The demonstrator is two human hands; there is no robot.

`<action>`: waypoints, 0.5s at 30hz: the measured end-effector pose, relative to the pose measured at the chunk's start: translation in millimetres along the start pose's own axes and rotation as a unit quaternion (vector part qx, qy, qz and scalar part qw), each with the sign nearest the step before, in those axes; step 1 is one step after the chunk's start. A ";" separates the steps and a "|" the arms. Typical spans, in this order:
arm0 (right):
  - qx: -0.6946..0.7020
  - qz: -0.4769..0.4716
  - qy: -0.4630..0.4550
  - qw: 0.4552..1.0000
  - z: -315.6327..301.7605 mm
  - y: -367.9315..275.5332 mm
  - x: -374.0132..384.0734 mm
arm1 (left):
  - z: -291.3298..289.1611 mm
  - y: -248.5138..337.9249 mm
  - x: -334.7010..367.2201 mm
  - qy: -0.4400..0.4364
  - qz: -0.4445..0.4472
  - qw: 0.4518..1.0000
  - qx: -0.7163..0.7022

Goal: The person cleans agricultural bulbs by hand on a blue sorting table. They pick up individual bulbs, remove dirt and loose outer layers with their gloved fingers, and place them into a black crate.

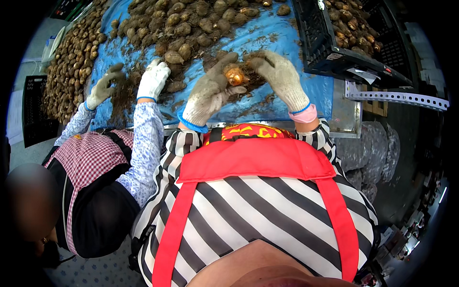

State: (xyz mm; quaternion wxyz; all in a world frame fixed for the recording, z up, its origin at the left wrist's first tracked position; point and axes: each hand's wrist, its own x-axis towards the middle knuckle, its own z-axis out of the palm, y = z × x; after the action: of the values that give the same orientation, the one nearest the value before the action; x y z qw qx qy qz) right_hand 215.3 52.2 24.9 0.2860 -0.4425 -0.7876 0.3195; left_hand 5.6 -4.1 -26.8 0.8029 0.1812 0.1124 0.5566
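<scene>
My left hand (210, 88), in a soiled knit work glove, is wrapped round a taro corm (235, 75). The corm's bare orange-brown end faces up between the thumb and fingers. My right hand (281, 79), gloved the same way, has its fingers curled against the corm's dark, rooty right side; the fingertips are partly hidden there. Both hands are just above a blue plastic sheet (272, 103) strewn with soil and torn roots. Beyond them lies a large heap of hairy brown taro corms (191, 26).
On my left a co-worker's gloved hands (153, 80) work at the same heap. Cleaner corms (71, 67) are piled at the far left beside a black crate (36, 107). Another black crate (313, 43), holding corms, stands at the back right above a perforated metal bar (397, 97). Filled plastic sacks (368, 148) rest below.
</scene>
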 end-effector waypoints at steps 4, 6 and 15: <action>0.137 0.126 0.023 0.982 18.6 -4.5 -7.0 | 16.8 -1.1 2.6 0.062 -0.019 0.973 0.221; 0.100 0.070 0.076 0.990 29.8 0.6 -10.0 | 41.6 -3.7 1.7 0.105 -0.015 0.952 0.287; -0.030 0.086 0.113 0.989 30.3 7.3 -19.9 | 5.4 -25.5 -17.8 -0.024 -0.008 1.000 -0.008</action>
State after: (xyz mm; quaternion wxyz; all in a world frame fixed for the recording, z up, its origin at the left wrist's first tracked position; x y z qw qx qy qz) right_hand 205.6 30.1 -3.1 0.3309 -0.5500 -0.7188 0.2670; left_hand 23.1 -29.7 -32.9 0.8116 0.1872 0.0896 0.5461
